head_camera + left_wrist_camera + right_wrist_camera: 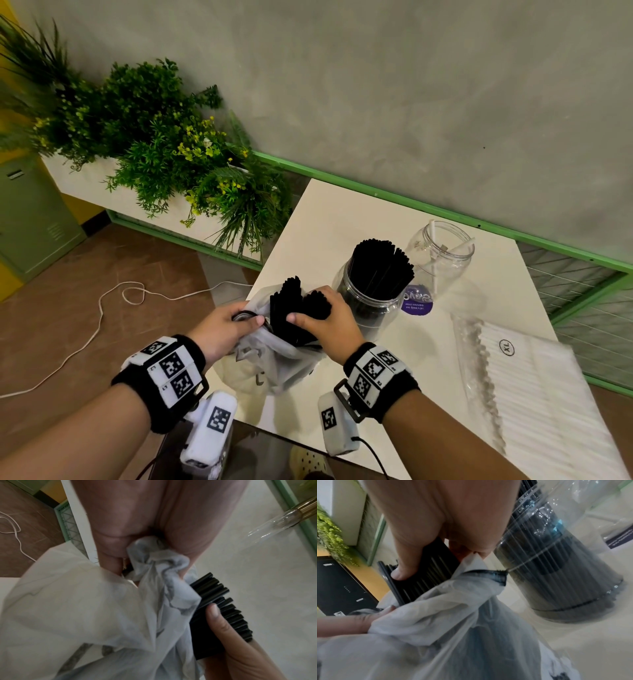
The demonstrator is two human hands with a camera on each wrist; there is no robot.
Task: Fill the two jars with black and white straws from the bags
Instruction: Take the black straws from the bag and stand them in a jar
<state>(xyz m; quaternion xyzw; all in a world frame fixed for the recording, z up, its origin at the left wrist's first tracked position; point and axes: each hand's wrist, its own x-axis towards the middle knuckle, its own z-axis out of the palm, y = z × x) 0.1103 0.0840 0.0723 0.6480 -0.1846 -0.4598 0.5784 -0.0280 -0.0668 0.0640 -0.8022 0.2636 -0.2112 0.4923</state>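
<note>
Right hand point(323, 320): curled round a bundle of black straws point(286, 313) at the bag point(274, 356) mouth; thumb pressed on the bundle's near face, fingers over its far side.
Left hand point(219, 329): pinches the gathered rim of the bag, just beside the bundle.
Bag: thin whitish plastic, crumpled, at the table's point(342, 212) near left corner; lower part of the bundle is inside it.
Straw axis: long axis near upright, tilted slightly; cut ends point up and away from the person.
Black jar point(371, 301): clear, upright, just right of the right hand, packed with black straws standing on end.
Second jar point(442, 257): clear, upright, toward the far right edge; a few white straws lean in it.
White straws point(534, 377): flat clear pack along the right edge.
Surface: white table top.
Room: grey wall, green trim, plants point(164, 150) far left, brown floor with a white cord point(99, 308).
</note>
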